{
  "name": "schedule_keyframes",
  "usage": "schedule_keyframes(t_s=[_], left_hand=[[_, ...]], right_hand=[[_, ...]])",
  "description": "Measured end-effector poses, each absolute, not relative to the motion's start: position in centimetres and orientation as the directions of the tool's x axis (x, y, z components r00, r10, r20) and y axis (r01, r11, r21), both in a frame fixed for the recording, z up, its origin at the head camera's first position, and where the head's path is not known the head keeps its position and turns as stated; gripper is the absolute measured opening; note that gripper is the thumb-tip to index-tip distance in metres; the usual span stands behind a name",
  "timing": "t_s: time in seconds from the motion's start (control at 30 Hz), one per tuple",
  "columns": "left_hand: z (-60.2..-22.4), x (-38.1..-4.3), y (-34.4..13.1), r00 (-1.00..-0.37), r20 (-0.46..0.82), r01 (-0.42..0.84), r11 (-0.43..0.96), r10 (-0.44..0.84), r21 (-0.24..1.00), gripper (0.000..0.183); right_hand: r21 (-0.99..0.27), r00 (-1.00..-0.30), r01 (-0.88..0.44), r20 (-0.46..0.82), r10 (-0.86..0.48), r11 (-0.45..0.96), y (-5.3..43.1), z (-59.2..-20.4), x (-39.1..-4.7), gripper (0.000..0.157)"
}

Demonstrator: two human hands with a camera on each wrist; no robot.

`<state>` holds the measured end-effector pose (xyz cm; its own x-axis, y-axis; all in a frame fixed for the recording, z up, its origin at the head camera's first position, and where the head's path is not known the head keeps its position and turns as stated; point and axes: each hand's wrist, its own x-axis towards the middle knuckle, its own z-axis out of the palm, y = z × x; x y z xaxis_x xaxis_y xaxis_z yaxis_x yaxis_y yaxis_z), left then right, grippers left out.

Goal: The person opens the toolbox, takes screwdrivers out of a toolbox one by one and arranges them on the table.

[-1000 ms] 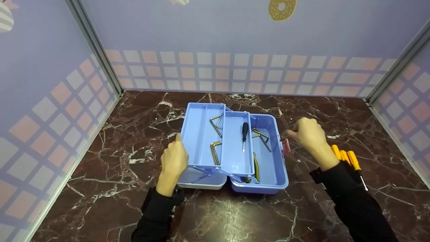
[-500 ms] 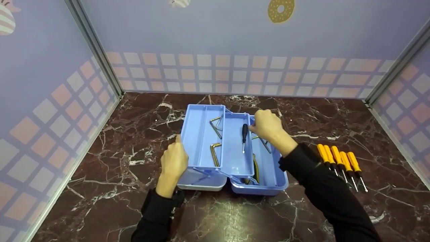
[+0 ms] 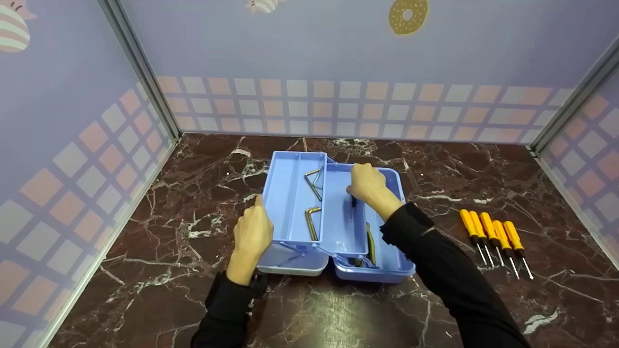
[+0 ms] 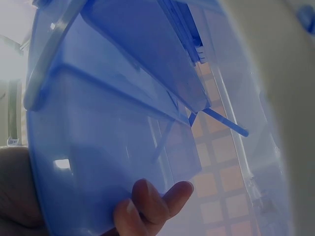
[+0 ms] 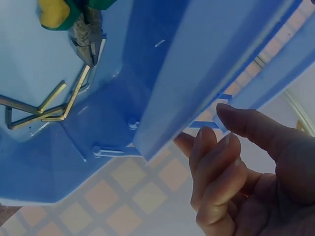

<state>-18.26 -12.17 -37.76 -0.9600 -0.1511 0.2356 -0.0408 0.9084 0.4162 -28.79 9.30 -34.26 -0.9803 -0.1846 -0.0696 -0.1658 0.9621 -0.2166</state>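
My left hand point(image 3: 252, 232) grips the outer edge of the upper tray point(image 3: 275, 193) of a blue cantilever toolbox; in the left wrist view its curled fingers point(image 4: 147, 206) show at the tray. My right hand point(image 3: 367, 182) is over the black-handled screwdriver point(image 3: 353, 202) in the middle tray point(image 3: 338, 232), covering the upper handle. In the right wrist view, its thumb point(image 5: 246, 123) is apart from the fingers by the tray wall; the tray hides any contact with the screwdriver. Two hex keys point(image 3: 312, 222) point(image 3: 313, 183) lie in the upper tray.
Green-and-yellow pliers point(image 5: 64, 14) and several hex keys point(image 5: 64, 105) lie in the toolbox's deep bottom. Several yellow-handled screwdrivers point(image 3: 488, 229) lie in a row on the dark marble table point(image 3: 203, 183), right of the box. Patterned panels point(image 3: 338, 58) enclose the table.
My right hand has moved left from beside the box, across its right compartment, to the black-handled screwdriver, uncovering the yellow-handled row. My left hand stays on the tray edge.
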Motion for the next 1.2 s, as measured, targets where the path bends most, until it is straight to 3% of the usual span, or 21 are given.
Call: schedule_keyframes(t_s=[0.27, 0.5, 0.73, 1.2], left_hand=[[-37.8, -18.3, -12.1, -0.963, 0.218, -0.054, 0.905, -0.159, 0.422, 0.039], [-37.9, -18.2, -12.1, -0.959, 0.242, -0.039, 0.916, -0.146, 0.4, 0.038], [-37.7, -18.2, -12.1, -0.965, 0.213, -0.053, 0.909, -0.153, 0.412, 0.04], [-37.8, -18.3, -12.1, -0.962, 0.218, -0.058, 0.905, -0.163, 0.422, 0.037]], right_hand=[[-0.187, -0.984, -0.144, -0.081, -0.161, 0.972, 8.8, -35.4, -29.1, 0.026], [-0.13, -0.987, -0.12, -0.091, -0.132, 0.984, 8.5, -36.0, -29.4, 0.032], [-0.119, -0.989, -0.133, -0.05, -0.139, 0.984, 8.4, -36.5, -29.7, 0.025], [-0.393, -0.977, -0.148, -0.087, -0.197, 0.907, 10.2, -35.4, -29.2, 0.031]])
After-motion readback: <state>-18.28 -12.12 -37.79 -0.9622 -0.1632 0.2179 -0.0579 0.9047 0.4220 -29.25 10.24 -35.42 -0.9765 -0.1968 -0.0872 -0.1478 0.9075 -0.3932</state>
